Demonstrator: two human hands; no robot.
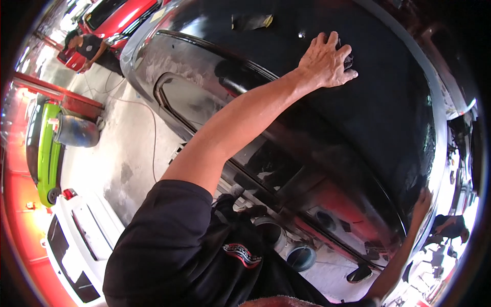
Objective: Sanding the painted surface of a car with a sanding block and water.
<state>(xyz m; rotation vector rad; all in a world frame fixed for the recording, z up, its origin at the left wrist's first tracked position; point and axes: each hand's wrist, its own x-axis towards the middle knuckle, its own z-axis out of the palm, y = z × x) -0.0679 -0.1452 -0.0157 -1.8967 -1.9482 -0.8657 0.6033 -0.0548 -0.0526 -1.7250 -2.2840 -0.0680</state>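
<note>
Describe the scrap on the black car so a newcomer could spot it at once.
Find the black car filling the middle. On its top, go up and left from the left hand. The scrap is dark with a yellowish right end, and lies free, unlike the dark pad under that hand.

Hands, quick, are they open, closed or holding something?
Left hand: closed on a small dark object.
Right hand: at the black car's edge; open or closed, can't tell.
</note>
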